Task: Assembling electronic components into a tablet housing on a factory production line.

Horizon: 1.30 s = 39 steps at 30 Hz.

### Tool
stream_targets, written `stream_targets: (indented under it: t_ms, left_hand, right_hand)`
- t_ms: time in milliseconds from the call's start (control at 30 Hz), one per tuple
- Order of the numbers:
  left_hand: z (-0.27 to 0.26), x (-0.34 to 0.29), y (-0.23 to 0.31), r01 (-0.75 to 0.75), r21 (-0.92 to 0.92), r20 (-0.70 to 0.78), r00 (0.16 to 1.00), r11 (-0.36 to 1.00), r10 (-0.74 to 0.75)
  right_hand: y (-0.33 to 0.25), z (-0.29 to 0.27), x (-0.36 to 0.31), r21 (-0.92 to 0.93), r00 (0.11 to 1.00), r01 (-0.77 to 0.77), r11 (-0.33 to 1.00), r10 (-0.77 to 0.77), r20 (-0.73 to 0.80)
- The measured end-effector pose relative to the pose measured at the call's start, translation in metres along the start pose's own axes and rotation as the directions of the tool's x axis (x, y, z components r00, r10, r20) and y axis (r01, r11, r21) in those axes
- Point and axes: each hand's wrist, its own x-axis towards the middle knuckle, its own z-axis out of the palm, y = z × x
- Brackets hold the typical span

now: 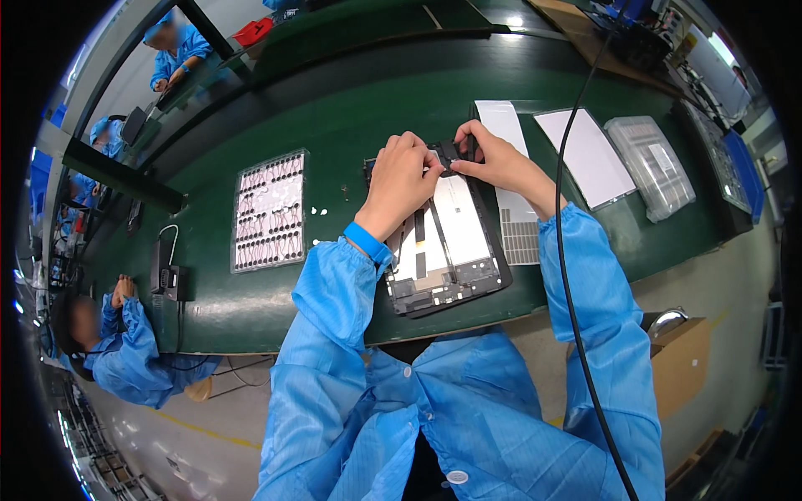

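Note:
A tablet (455, 230) with its back off lies on the green bench in front of me, its pale inner plate, dark ribbon strips and lower circuit parts exposed. Over its far left part is my left hand (403, 177), thumb and forefinger pinched together near the top edge; what sits between the fingertips is too small to make out. My right hand (505, 167) is at the far right corner, thumb on the near side of a dark part and fingers curled round its far side. A blue band (368, 242) circles my left wrist.
Left of the tablet lies a clear tray (270, 209) of small black round parts with thin wires; white scraps lie beside it. To the right are a label sheet (520, 238), a white sheet (585, 159) and a clear plastic case (652, 163). A black cable (561, 225) hangs across my right side.

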Motion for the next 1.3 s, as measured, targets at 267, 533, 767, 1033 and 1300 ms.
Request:
stream_targets:
  t_ms: [267, 533, 767, 1033, 1300]
  left_hand:
    - [0.007, 0.006, 0.003, -0.046, 0.124, 0.002, 0.999, 0.991, 0.046]
    - [0.006, 0.007, 0.008, -0.050, 0.078, -0.047, 0.997, 0.996, 0.054]
    - [-0.030, -0.049, 0.008, -0.145, -0.019, -0.150, 0.979, 0.989, 0.141]
    - [-0.005, -0.085, -0.004, -0.069, -0.431, -0.225, 0.974, 0.900, -0.033]
    - [-0.033, -0.096, -0.001, -0.218, -0.549, -0.441, 0.896, 0.807, -0.057]
  right_hand:
    - [0.007, 0.007, -0.005, 0.021, 0.998, 0.030, 0.999, -0.028, -0.062]
    - [0.000, 0.000, -0.012, 0.065, 0.981, 0.157, 0.985, -0.148, -0.129]
    - [-0.040, -0.003, -0.073, -0.377, 0.933, 0.152, 0.914, -0.259, -0.252]
    - [-0.049, 0.038, -0.119, 0.660, 0.956, -0.099, 0.745, 0.256, -0.146]
    - [-0.060, 0.005, 0.012, 0.829, 0.924, 0.035, 0.558, 0.298, -0.240]
